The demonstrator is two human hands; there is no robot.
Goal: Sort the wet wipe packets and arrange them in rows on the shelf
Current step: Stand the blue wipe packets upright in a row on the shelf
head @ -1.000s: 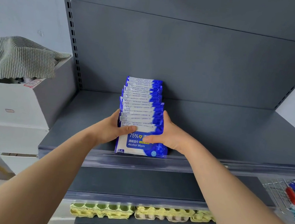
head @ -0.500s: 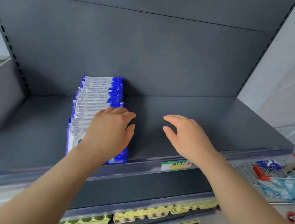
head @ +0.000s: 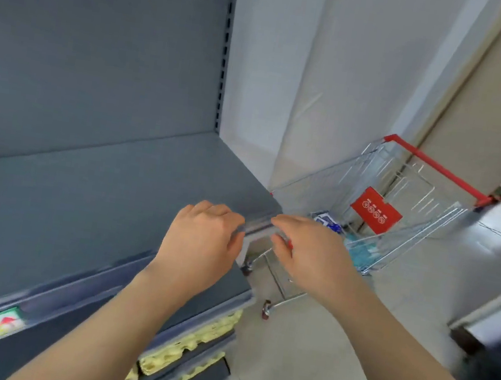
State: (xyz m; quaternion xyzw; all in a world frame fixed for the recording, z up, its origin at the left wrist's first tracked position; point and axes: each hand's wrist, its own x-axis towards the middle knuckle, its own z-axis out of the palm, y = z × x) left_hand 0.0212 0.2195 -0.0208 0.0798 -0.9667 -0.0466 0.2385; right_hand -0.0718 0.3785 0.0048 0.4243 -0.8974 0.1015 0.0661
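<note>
the wet wipe packets (head: 326,222) lie in the wire cart (head: 438,170) right of centre, just beyond the right hand (head: 310,256) and apart from it. the left hand (head: 199,247) hangs over the right front corner of the grey shelf (head: 80,198). the hands are near each other, fingers loosely curled, holding nothing. blur hides whether either touches the shelf edge.
</note>
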